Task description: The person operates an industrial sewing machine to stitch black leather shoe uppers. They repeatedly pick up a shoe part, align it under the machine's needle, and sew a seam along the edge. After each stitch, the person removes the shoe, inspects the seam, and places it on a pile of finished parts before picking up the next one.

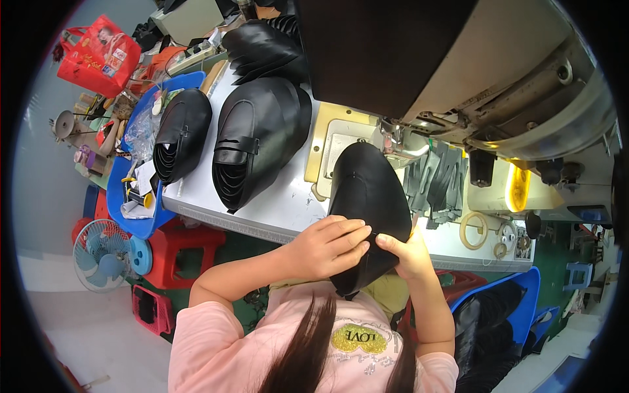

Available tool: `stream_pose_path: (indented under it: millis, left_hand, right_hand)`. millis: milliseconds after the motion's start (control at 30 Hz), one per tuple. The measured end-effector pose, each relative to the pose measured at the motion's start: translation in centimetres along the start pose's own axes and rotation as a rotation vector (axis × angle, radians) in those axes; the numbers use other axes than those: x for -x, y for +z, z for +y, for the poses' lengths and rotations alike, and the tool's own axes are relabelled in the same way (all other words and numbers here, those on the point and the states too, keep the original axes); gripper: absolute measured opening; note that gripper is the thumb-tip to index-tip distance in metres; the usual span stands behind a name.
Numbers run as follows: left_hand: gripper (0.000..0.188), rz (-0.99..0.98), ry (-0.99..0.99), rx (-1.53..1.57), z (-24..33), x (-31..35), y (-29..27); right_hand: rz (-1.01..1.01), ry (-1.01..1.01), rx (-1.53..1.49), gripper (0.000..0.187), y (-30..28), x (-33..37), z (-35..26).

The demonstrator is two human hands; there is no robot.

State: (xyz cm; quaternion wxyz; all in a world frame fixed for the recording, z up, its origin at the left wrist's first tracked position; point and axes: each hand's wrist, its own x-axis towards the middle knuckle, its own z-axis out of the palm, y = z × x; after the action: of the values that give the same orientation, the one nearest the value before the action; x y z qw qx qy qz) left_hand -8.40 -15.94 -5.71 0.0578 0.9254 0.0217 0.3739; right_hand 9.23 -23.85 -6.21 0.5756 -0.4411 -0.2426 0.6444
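A black shoe upper (368, 177) is held upright in front of me, its rounded toe pointing away, at the edge of the white worktable. My left hand (331, 247) lies closed on its near left side, fingers curled over the black material. From the right, my right hand (407, 252) grips it, thumb pressed on the front face; the other fingers are mostly hidden behind. Both thumb and fingertips meet near the middle seam. Just beyond the upper stands a sewing machine (409, 141), whose needle area is partly covered. To the left, nested stacks of black uppers (265, 131) rest on the table.
A smaller stack of uppers (183, 131) stands beside a blue tray (121, 187) of scraps. Grey strips (436, 180) lie right of the machine, near a ring-shaped tape roll (473, 230). A red stool (187, 252), a fan (101, 255) and a blue bin (531, 295) flank the table.
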Motion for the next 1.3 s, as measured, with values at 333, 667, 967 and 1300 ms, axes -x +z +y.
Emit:
stream_pose_path:
  millis: [333, 667, 967, 1300]
  left_hand:
    - [0.021, -0.013, -0.05, 0.022, -0.1, 0.7, -0.5]
    - [0.022, -0.034, -0.081, 0.06, -0.1, 0.4, -0.5]
    - [0.031, -0.095, -0.043, 0.007, -0.4, 0.2, -2.1]
    - [0.027, 0.048, 0.031, -0.113, -6.3, -5.0, -2.2]
  right_hand:
    - [0.003, -0.012, -0.029, 0.03, 0.2, -0.4, 0.2]
    - [0.001, -0.024, 0.028, 0.032, 0.4, -0.3, -0.3]
    - [-0.037, 0.082, -0.023, 0.048, 1.5, -1.3, -1.7]
    - [0.116, -0.113, -0.008, 0.024, 1.5, -5.0, -4.9]
